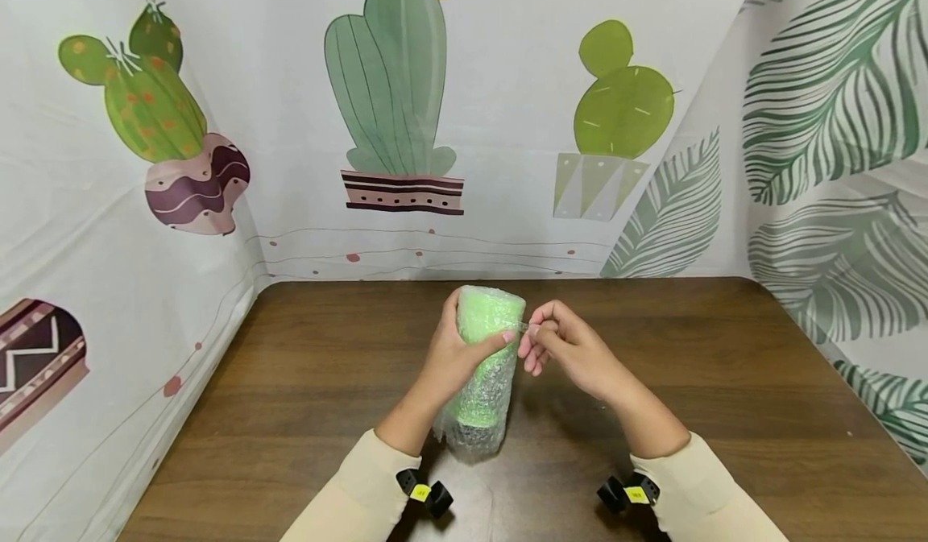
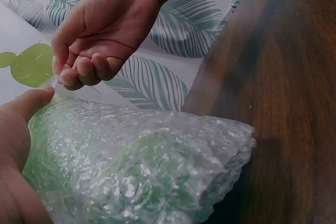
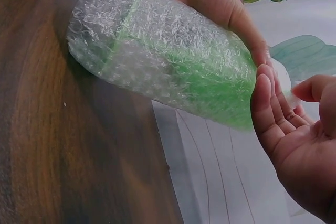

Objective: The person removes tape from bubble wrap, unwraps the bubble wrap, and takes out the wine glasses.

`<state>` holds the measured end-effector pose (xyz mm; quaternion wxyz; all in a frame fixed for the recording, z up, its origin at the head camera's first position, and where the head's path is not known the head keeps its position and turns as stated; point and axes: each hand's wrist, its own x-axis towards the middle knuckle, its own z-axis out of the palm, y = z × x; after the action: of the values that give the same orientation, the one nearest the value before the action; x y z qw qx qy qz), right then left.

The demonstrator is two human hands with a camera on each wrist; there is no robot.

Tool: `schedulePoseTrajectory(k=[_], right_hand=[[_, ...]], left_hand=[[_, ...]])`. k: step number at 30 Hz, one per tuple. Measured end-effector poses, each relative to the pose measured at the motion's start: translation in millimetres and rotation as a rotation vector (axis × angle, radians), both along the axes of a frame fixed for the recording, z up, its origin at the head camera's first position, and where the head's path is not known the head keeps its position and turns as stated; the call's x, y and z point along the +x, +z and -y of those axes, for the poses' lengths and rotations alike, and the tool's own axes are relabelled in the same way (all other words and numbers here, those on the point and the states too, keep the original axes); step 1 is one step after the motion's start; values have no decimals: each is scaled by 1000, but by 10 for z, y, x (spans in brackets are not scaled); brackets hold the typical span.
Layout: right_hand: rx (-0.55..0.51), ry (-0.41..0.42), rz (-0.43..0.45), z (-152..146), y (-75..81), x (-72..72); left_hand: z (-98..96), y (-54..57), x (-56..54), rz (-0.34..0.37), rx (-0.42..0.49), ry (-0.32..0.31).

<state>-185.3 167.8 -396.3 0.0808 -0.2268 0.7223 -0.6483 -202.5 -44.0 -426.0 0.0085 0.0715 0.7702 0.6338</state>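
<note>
A green cylinder-shaped object wrapped in clear bubble wrap (image 1: pixel 484 389) leans upright over the table in the head view. My left hand (image 1: pixel 451 358) grips it around its upper part, thumb across the front. What is inside shows only as bright green with a darker lower end. Just right of its upper side, my right hand (image 1: pixel 569 350) pinches a thin clear strip (image 1: pixel 522 327) that runs to the wrap, next to the left thumb. In the left wrist view the wrap's bubbled surface (image 2: pixel 142 156) fills the lower middle, with the right fingers above the left thumb.
Below lies a dark brown wooden table (image 1: pixel 304 381). Behind it and at the sides hangs a white cloth (image 1: pixel 507 123) printed with cacti and leaves. Black wrist cameras with yellow labels (image 1: pixel 428 494) sit on both beige sleeves (image 1: pixel 355 486).
</note>
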Motion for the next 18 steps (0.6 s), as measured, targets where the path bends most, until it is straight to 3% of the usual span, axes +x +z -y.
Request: schedulePoseTrajectory(k=[18], right_hand=[[-62, 50, -5, -14, 3, 14]], left_hand=[[2, 23, 3, -6, -37, 32]])
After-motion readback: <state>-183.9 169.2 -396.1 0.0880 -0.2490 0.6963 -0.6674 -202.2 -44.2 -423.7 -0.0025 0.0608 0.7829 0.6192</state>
